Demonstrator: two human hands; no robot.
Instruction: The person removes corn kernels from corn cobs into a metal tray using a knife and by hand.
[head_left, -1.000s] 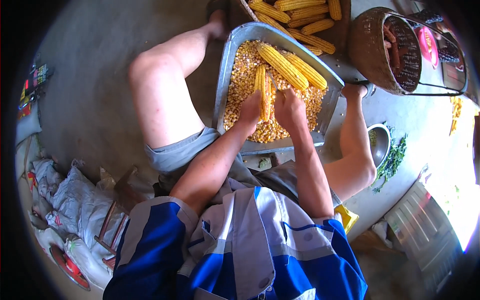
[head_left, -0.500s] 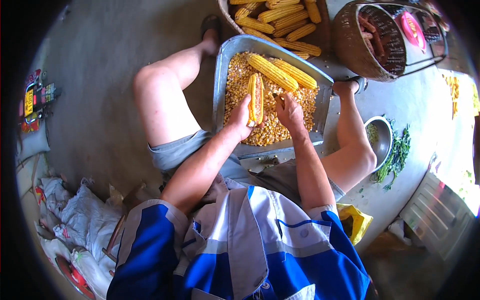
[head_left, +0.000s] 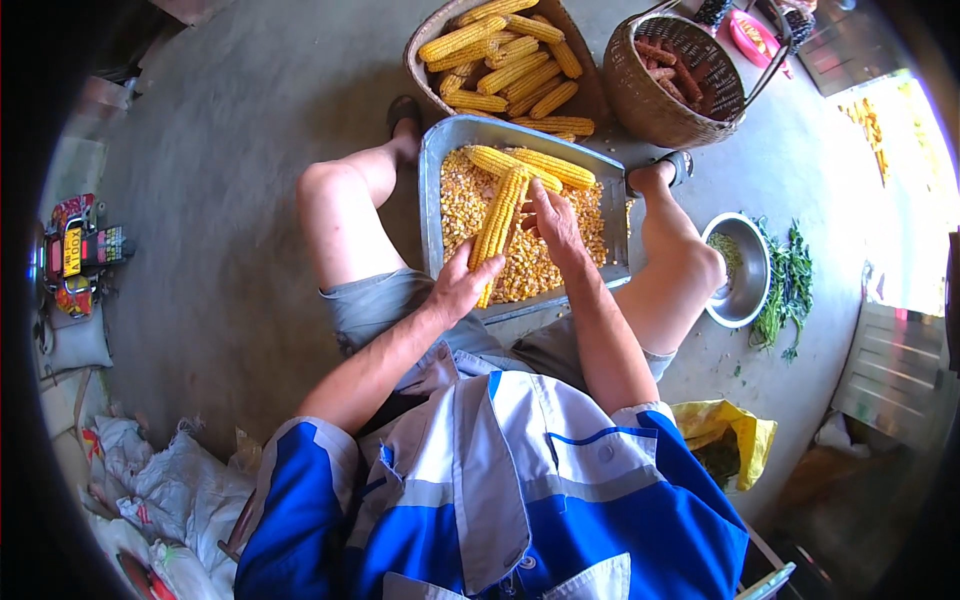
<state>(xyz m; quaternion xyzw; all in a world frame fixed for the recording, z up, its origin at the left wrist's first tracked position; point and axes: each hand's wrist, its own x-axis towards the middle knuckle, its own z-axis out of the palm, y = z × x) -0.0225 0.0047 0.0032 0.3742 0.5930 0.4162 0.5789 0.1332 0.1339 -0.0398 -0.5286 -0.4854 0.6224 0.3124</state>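
Observation:
My left hand (head_left: 462, 284) is closed around the lower end of a yellow corn cob (head_left: 497, 228). The cob slants up and to the right, with full kernel rows facing up. Close to its upper right side is my right hand (head_left: 556, 225), fingers stretched out and apart. I see nothing held in it, though its palm is hidden. Both hands are over a grey metal scoop-shaped pan (head_left: 432, 205) spread with loose kernels (head_left: 530, 268). Two whole cobs, a left one (head_left: 484, 158) and a right one (head_left: 562, 168), rest on the kernels at the pan's far end.
Beyond the pan, a wide basket (head_left: 415, 62) holds several corn cobs. A handled wicker basket (head_left: 640, 118) with reddish stripped cobs stands right of it. Right of my knee are a metal bowl (head_left: 748, 308) and green stalks (head_left: 792, 290). White sacks (head_left: 190, 490) lie at the lower left.
The cob has turned, so its stripped strip no longer shows, and it tilts more to the right. The right fingers, earlier pinched on a small dark thing, are now stretched out. My view has shifted.

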